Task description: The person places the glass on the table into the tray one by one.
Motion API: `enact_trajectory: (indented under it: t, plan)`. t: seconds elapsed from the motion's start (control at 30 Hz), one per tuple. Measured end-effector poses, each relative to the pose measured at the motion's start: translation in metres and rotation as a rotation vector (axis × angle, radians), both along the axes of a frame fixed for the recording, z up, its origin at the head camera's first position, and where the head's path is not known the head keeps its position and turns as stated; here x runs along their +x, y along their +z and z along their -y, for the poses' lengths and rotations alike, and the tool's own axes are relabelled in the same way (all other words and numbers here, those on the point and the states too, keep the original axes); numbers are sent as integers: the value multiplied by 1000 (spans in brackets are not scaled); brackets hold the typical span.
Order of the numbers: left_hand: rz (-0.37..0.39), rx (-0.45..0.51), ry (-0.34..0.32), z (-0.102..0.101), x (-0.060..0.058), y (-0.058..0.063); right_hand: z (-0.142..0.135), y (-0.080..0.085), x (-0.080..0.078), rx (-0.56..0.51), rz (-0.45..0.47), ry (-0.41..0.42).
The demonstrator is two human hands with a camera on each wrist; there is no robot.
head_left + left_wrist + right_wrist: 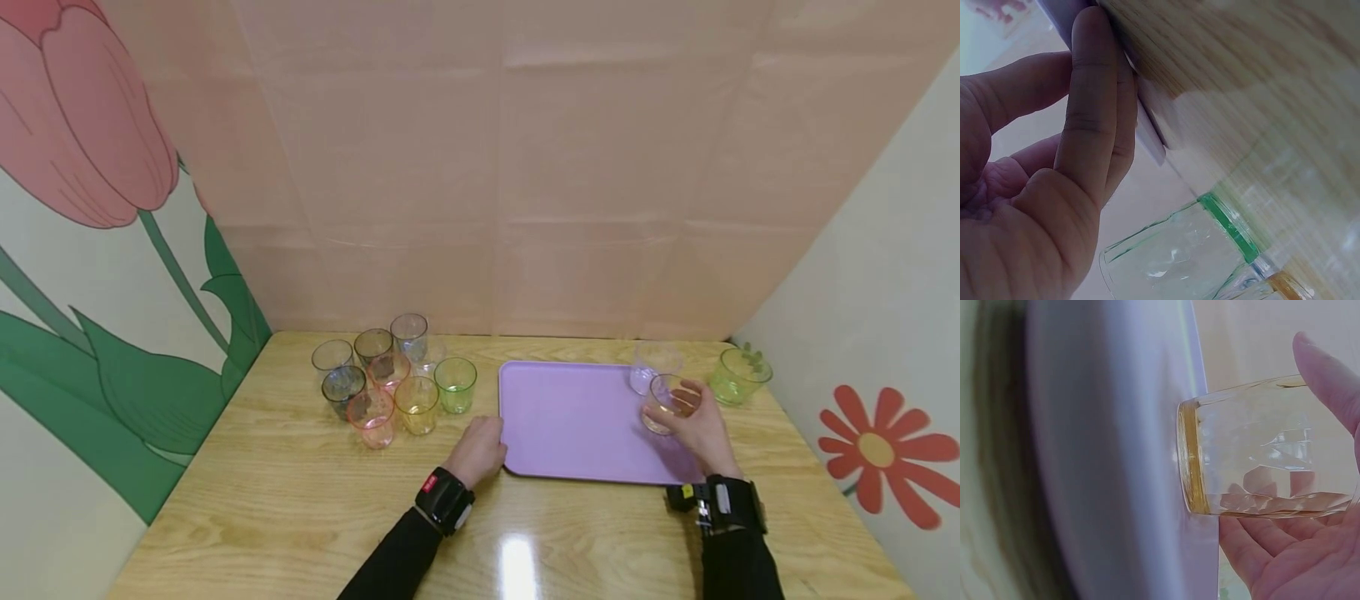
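My right hand (701, 425) holds a clear amber-tinted glass (660, 421) near the right end of a purple tray (570, 417). In the right wrist view, this glass (1260, 453) has its base against the tray, with the thumb on one side and the fingers (1272, 544) on the other. Just behind it a colourless glass (645, 379) stands on the tray. At the tray's left edge, my left hand (480, 450) pinches the rim between thumb and fingers. The left wrist view shows those fingers (1094, 100) along the tray's edge, near a green glass (1172, 250).
Left of the tray stands a cluster of several glasses, among them a yellow one (417, 408), a pink one (372, 421) and a dark one (343, 392). Another green glass (735, 379) is beyond the tray's right end, near the wall. Walls border the wooden table (300, 508).
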State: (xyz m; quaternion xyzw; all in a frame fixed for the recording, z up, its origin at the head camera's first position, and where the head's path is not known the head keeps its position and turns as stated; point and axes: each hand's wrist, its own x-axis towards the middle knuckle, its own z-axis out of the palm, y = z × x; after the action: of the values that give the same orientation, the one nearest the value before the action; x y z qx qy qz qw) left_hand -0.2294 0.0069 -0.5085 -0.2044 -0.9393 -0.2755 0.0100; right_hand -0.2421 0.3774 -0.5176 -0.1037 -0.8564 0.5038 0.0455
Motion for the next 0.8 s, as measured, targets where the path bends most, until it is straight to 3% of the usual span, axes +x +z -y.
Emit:
enact_trajectory:
  t: [0.8]
  plan:
    - [-8,20,-4,0,-1,-2,-2,-4,-2,9,-16,5]
